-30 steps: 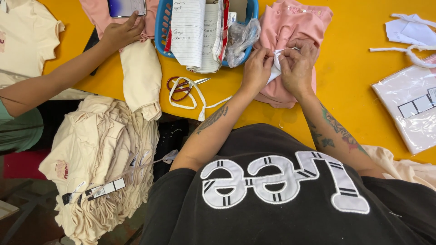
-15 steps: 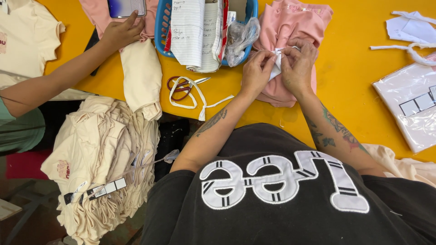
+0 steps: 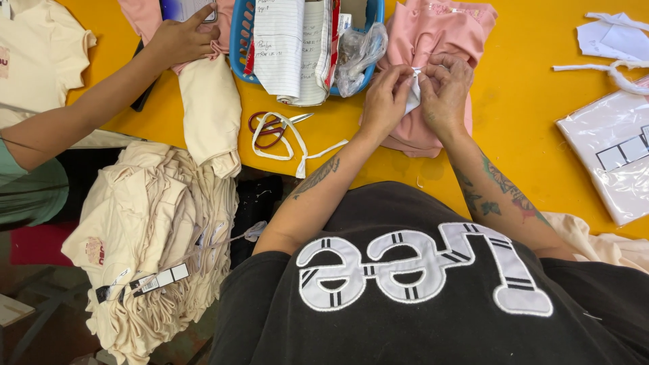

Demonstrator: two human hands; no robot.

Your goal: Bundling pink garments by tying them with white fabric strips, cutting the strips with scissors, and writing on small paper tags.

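Note:
My left hand and my right hand meet over a folded pink garment lying on the yellow table. Both pinch a small white tag held between the fingertips, right on top of the pink cloth. My forearms reach up from my black shirt at the bottom of the view.
A blue basket with lined papers and a plastic bag stands left of the garment. Scissors with white tape lie near the table's front edge. Another person's hand rests on a phone at top left. Cream shirts are stacked at left; a bagged packet lies at right.
My hands have shifted slightly on the white tag, fingers working it closer together. The other person's hand stays on the phone.

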